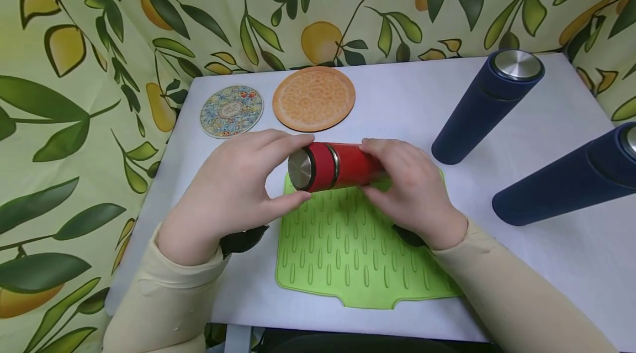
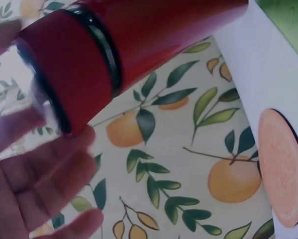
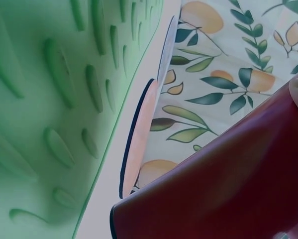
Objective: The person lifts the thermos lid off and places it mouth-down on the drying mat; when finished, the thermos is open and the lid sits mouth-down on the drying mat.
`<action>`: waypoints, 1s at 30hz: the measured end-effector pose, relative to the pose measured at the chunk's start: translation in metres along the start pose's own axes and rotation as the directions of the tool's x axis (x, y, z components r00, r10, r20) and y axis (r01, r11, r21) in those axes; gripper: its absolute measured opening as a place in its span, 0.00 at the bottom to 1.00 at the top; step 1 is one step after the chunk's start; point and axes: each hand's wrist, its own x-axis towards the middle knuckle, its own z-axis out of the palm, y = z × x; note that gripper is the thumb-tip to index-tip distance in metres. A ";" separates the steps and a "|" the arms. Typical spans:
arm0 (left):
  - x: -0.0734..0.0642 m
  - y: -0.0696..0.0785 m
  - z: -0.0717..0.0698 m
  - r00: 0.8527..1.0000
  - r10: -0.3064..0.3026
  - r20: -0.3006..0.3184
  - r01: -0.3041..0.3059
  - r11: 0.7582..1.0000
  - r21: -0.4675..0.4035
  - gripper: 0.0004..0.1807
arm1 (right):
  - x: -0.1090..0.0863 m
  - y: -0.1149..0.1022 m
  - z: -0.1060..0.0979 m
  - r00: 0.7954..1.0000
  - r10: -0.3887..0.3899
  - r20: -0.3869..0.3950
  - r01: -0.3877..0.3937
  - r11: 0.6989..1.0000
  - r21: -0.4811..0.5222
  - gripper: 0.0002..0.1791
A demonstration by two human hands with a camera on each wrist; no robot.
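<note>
A red thermos (image 1: 355, 164) with a steel-topped lid and a dark shiny ring lies sideways in the air above the green mat (image 1: 338, 242), its lid facing left. My right hand (image 1: 409, 190) grips the body near its base, thumb below and fingers above. My left hand (image 1: 233, 187) is at the lid end, with fingertips at the upper edge and thumb at the lower. In the left wrist view, fingers (image 2: 64, 169) spread close at the rim of the red lid (image 2: 64, 69). The right wrist view shows the thermos's smooth red body (image 3: 213, 189) and a fingertip on it.
Two tall navy thermoses (image 1: 487, 104) with steel tops stand at the right, one nearer the edge. At the back lie a round orange trivet (image 1: 314, 98) and a smaller patterned disc (image 1: 231, 111). A fruit-print cloth (image 1: 278, 10) hangs behind the white table (image 1: 392, 99).
</note>
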 end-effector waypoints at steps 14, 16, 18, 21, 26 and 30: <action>-0.002 -0.002 0.006 0.994 0.103 -0.024 -0.104 0.994 -0.034 0.47 | 0.000 0.001 0.000 1.000 0.009 0.008 -0.009 1.000 0.007 0.41; -0.002 -0.002 0.006 0.990 0.139 -0.013 -0.139 0.990 -0.037 0.44 | 0.000 0.001 0.000 1.000 0.009 0.010 -0.009 1.000 0.010 0.41; -0.001 -0.003 0.006 0.989 0.148 -0.018 -0.149 0.988 -0.038 0.41 | 0.000 0.001 0.000 1.000 0.009 0.013 -0.009 1.000 0.011 0.41; -0.001 -0.004 0.007 0.989 0.146 -0.023 -0.148 0.987 -0.062 0.36 | 0.000 0.001 0.001 1.000 0.005 0.014 -0.005 1.000 0.014 0.40; -0.004 -0.004 0.009 1.000 0.004 -0.012 -0.005 0.991 -0.135 0.35 | 0.000 0.001 0.002 1.000 -0.016 0.010 0.016 1.000 0.011 0.39; -0.009 -0.004 0.010 0.994 -0.077 -0.079 0.061 0.979 -0.193 0.38 | 0.000 0.002 0.001 1.000 0.001 0.006 -0.001 1.000 0.005 0.40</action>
